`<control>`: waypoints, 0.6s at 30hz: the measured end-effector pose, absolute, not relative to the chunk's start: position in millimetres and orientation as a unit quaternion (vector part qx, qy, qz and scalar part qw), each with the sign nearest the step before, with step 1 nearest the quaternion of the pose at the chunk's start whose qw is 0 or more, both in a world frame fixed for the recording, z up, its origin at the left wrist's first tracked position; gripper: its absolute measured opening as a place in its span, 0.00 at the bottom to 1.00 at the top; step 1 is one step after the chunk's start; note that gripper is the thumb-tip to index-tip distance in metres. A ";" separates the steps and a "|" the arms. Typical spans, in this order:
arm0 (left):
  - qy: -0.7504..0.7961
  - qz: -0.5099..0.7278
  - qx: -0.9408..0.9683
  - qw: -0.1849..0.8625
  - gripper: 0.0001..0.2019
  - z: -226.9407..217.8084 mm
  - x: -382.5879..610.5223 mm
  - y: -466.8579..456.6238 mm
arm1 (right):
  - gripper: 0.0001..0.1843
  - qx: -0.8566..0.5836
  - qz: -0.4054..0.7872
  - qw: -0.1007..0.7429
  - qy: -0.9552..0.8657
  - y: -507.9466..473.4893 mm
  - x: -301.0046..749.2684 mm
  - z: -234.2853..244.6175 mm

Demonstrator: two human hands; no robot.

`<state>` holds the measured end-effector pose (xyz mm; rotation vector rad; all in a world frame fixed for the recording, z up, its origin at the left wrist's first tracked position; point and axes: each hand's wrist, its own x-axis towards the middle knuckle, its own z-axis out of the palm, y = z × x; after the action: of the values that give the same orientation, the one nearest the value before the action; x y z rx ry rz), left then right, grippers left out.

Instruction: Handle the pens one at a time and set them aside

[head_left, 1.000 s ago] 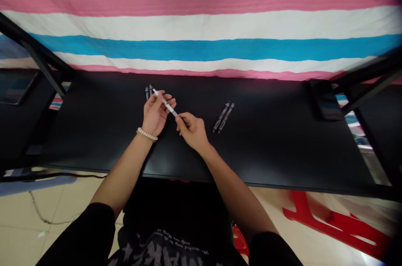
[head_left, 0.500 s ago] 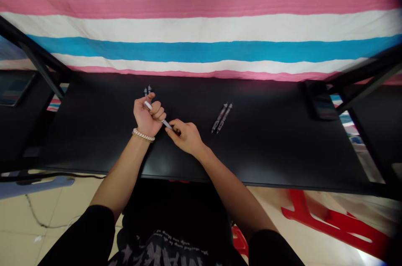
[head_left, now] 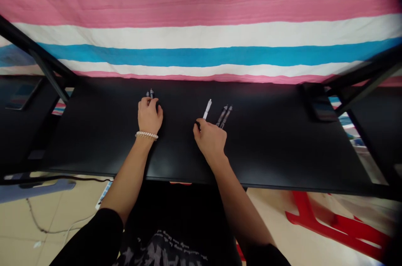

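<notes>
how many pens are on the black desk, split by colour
white slim pen held in the right hand: 1
dark grey pens lying right of it: 2
dark pens under the left hand, only their tips showing: 2
total: 5

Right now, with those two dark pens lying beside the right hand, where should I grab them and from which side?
Take the two dark pens at mid-barrel, probably from above with thumb and finger across both. They lie flat on the black table, side by side and nearly parallel, tips pointing away. The right hand holds the white pen just left of them, so coming from the right side looks clearer.
</notes>
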<state>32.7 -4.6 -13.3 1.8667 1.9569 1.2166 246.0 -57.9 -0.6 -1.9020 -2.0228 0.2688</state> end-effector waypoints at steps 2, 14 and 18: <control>0.672 0.395 0.621 0.079 0.12 -15.5 32.3 -3.8 | 0.15 -0.655 0.091 0.204 -0.722 -60.9 243.1 -0.4; 0.623 0.485 0.590 0.170 0.08 -7.3 37.1 -3.7 | 0.09 -0.550 0.213 0.269 -0.761 -54.8 218.5 2.6; 0.519 0.599 0.513 0.330 0.06 0.3 52.9 -7.0 | 0.15 -0.491 0.406 0.382 -0.669 -40.7 206.8 -2.1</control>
<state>52.9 -7.0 0.3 1.3421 1.3590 1.5662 206.8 -40.7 -2.1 -1.2513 -1.7076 1.0364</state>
